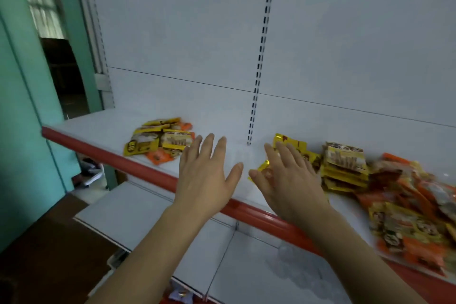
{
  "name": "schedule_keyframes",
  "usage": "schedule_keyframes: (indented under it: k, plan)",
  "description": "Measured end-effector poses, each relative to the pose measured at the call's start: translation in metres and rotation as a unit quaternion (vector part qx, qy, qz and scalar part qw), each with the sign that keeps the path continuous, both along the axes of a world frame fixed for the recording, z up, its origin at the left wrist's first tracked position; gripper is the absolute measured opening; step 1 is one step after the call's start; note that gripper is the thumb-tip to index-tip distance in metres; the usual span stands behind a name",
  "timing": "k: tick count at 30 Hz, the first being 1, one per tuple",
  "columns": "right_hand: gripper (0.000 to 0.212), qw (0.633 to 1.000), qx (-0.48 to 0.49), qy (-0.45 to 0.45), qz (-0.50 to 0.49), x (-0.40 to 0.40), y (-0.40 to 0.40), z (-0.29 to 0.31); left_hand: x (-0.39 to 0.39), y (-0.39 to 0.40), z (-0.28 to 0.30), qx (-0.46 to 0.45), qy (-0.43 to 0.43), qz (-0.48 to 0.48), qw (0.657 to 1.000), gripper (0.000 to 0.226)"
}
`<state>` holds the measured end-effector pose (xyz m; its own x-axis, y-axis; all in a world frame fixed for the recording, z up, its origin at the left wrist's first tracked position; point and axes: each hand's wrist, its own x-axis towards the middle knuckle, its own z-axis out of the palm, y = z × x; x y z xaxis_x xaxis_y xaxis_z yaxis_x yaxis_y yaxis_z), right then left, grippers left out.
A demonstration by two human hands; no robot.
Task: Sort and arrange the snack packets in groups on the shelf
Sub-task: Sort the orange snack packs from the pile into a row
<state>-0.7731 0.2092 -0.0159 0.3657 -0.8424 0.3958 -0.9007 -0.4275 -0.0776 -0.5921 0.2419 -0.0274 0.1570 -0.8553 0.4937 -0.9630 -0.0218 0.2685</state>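
White shelf (103, 128), red front lip, white slotted back panel; teal wall left of shelf. Left hand (204, 175) flat, fingers spread, empty, over shelf. Right hand (286, 180) flat, fingers on yellow packets (293, 145). Mixed pile (160, 140) left, stacked packets (345, 170) and orange heap (419, 205) right.

Bare shelf (237, 163) strip between left packet pile (159, 139) and right packets (345, 168)

White shelf (103, 128) with red front edge (98, 149). On it, left: loose pile (159, 142) of yellow and orange packets. Centre-right: few yellow packets (293, 147); just beside them, neat stack (344, 168) of yellow packets. Far right: jumbled heap (414, 210) of orange and yellow packets reaching the front edge.
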Motion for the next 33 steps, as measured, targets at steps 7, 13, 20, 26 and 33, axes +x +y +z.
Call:
schedule_keyframes:
  k: [7, 13, 20, 26, 33]
  plan:
    - [0.077, 0.997, 0.052, 0.011, 0.064, 0.123, -0.015, -0.012, 0.119, 0.011, -0.019, 0.018, 0.027, 0.050, 0.998, 0.076]
    - [0.076, 0.994, 0.061, 0.018, 0.083, 0.197, -0.068, -0.029, 0.191, -0.025, -0.035, 0.003, 0.047, 0.069, 0.997, 0.058]
    - [0.053, 0.981, 0.178, -0.080, -0.014, 0.260, -0.150, -0.033, 0.239, -0.095, -0.026, 0.054, 0.072, 0.006, 0.996, 0.041]
    - [0.039, 0.971, 0.203, -0.087, -0.088, 0.280, -0.178, -0.038, 0.259, -0.140, -0.029, 0.104, 0.064, -0.049, 0.991, 0.039]
    - [0.017, 0.919, 0.105, -0.359, -0.125, 0.284, -0.167, -0.005, 0.275, -0.170, -0.017, 0.096, 0.215, -0.148, 0.961, 0.058]
